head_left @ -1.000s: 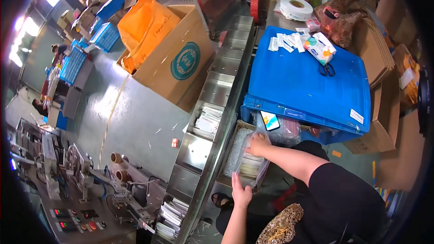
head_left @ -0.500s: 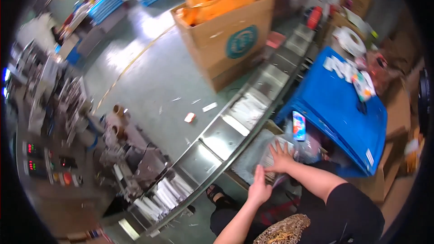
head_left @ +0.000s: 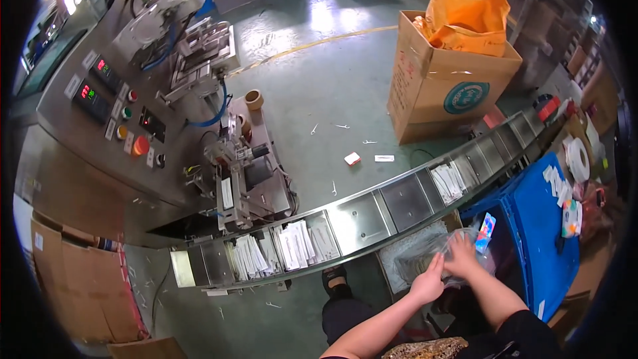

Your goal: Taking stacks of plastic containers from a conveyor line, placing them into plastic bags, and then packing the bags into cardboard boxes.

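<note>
My left hand [head_left: 427, 284] and my right hand [head_left: 461, 258] are close together over a box [head_left: 393, 267] lined with clear plastic, at the lower right. My right hand lies with its fingers spread on the crinkled clear plastic [head_left: 435, 246]. My left hand is beside it, fingers stretched out at the plastic's near side. What lies under the plastic is blurred and partly hidden by my hands. A phone-shaped thing with a bright, colourful face [head_left: 486, 231] leans just beyond my right hand.
A metal conveyor [head_left: 359, 225] with compartments crosses in front, some holding slim white packets [head_left: 297, 244]. A blue bin [head_left: 538, 226] stands at right. Beyond the conveyor is a tall carton [head_left: 438, 76] with an orange bag [head_left: 468, 20]. A machine with a control panel [head_left: 113, 106] is at left.
The view has swung left, bringing more of the machine and conveyor into sight. My hands stay over the lined box; my right hand has come closer to my left, over the clear plastic.
</note>
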`<action>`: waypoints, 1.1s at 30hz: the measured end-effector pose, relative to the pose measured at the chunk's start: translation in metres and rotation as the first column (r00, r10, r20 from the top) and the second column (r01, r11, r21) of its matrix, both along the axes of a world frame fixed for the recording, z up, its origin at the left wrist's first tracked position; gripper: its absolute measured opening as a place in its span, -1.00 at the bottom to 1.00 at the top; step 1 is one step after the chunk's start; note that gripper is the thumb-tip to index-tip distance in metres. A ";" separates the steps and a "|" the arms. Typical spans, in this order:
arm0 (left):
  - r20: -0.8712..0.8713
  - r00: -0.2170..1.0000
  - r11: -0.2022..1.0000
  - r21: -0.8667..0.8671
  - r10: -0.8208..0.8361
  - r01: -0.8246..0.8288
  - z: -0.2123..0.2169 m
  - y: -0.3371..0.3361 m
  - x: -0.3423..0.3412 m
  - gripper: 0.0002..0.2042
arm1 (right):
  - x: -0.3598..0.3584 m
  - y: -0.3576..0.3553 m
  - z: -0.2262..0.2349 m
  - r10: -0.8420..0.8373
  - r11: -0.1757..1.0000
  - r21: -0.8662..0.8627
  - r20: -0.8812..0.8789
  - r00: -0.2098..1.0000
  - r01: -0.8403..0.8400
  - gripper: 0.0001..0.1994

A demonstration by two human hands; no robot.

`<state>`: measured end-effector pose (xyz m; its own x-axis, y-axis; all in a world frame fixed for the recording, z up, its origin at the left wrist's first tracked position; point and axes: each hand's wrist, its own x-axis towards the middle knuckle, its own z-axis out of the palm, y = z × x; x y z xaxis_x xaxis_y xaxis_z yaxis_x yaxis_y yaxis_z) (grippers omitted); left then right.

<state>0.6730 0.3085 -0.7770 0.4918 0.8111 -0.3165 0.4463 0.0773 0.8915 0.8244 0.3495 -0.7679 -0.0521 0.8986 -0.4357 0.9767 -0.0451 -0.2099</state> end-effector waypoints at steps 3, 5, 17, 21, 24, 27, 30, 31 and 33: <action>0.013 0.998 0.997 0.047 0.068 -0.068 -0.002 -0.001 -0.001 -0.33 | -0.022 0.026 0.033 -0.115 0.991 -0.006 -0.587 0.801 0.137 -0.49; -0.040 0.987 0.986 -0.060 -0.157 0.154 0.005 0.013 -0.007 -0.35 | -0.081 0.037 0.054 -0.411 0.912 -0.375 -0.850 0.329 0.170 -0.58; 0.359 0.933 0.980 0.177 0.020 -0.090 -0.074 -0.029 0.013 -0.43 | -0.350 0.062 -0.022 -0.339 0.909 -0.414 -0.649 0.681 0.058 0.21; 0.331 0.943 0.959 0.278 -0.038 -0.059 -0.053 -0.031 -0.008 -0.35 | -0.364 0.068 -0.037 -0.313 0.926 -0.358 -0.553 0.772 0.119 0.24; 0.289 0.956 0.970 0.241 -0.057 -0.015 -0.045 -0.032 -0.013 -0.23 | -0.375 0.066 -0.039 -0.335 0.920 -0.365 -0.549 0.766 0.141 0.26; 0.241 0.971 0.965 0.251 0.007 -0.069 -0.055 -0.037 0.000 -0.32 | -0.396 0.053 -0.021 -0.229 0.923 -0.381 -0.449 0.864 0.047 0.29; 0.470 0.879 0.883 0.375 0.082 -0.283 -0.095 -0.046 0.027 -0.43 | -0.403 0.049 -0.028 -0.196 0.953 -0.286 -0.349 0.916 0.095 0.29; 0.660 0.748 0.759 0.453 0.068 -0.468 -0.101 -0.044 0.027 -0.42 | -0.399 0.051 -0.023 -0.211 0.932 -0.354 -0.339 0.917 0.083 0.27; 0.582 0.808 0.801 0.441 0.088 -0.405 -0.101 -0.046 0.025 -0.42 | -0.401 0.052 -0.026 -0.228 0.939 -0.323 -0.323 0.919 0.120 0.26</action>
<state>0.6975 0.2620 -0.8784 0.2048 0.8803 0.4279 -0.0518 -0.4268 0.9029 0.4238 0.4014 -0.7939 -0.1043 0.7429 -0.6613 0.8128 -0.3195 -0.4871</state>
